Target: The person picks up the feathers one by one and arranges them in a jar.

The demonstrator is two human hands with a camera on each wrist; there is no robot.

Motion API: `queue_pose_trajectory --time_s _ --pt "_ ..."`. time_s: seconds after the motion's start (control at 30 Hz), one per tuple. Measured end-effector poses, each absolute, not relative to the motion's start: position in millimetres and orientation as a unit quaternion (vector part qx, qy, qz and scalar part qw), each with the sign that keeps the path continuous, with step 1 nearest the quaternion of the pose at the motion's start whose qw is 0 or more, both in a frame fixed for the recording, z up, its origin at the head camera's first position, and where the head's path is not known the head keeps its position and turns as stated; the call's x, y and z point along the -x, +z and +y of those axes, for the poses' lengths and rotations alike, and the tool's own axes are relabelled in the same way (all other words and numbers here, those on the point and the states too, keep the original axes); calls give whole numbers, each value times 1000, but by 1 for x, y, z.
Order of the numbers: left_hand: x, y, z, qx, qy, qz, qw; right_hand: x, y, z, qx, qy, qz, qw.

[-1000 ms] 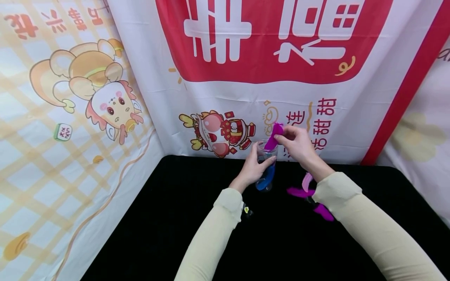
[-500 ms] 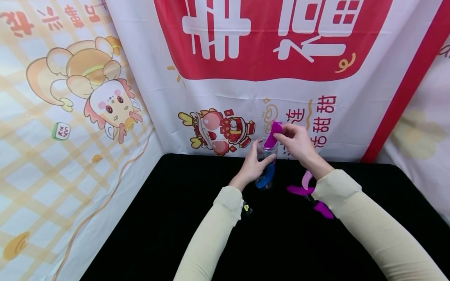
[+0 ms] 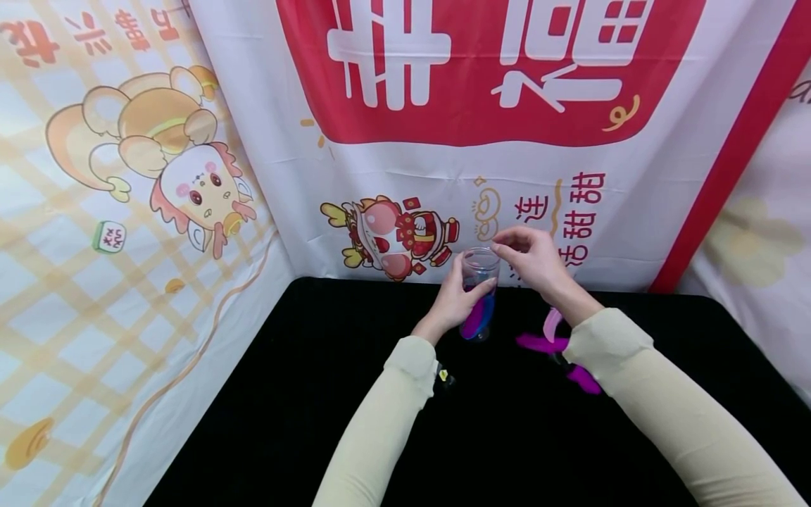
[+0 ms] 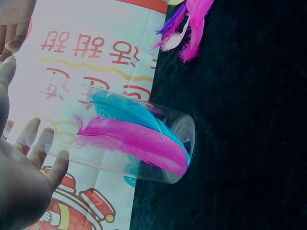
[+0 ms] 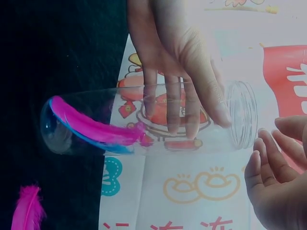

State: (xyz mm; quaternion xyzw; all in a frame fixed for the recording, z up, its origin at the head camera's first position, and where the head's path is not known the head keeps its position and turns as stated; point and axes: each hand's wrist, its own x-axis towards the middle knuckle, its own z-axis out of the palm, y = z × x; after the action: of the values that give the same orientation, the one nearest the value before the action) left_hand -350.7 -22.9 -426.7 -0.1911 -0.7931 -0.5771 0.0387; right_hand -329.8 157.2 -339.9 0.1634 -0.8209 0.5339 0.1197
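My left hand (image 3: 455,299) grips a tall clear jar (image 3: 481,262) around its upper part, thumb on the near side and fingers behind. The jar stands upright near the back edge of the black table, and its threaded neck (image 5: 244,115) is uncovered. Inside, a magenta feather (image 4: 136,141) leans against a blue feather (image 4: 129,112), both low in the jar. Beside the mouth is my right hand (image 3: 535,259), fingers loosely bent with nothing between them, fingertips right at the rim.
Several loose feathers lie on the black table (image 3: 507,436) to the right of the jar, among them a magenta one (image 3: 541,343) and a pale pink one (image 3: 551,324). My right forearm partly covers them. A printed white and red cloth (image 3: 393,169) hangs close behind the jar.
The magenta feather that my right hand pinched at the mouth has dropped into the jar beside the blue one. My right hand has let go; my left hand keeps its grip.
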Motion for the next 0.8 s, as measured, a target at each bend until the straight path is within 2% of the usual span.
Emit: queue_pose_trajectory --time_s 0.8 --pt "351 -427 -25 195 -577 -792 37 318 -338 172 -142 517 -840 87"
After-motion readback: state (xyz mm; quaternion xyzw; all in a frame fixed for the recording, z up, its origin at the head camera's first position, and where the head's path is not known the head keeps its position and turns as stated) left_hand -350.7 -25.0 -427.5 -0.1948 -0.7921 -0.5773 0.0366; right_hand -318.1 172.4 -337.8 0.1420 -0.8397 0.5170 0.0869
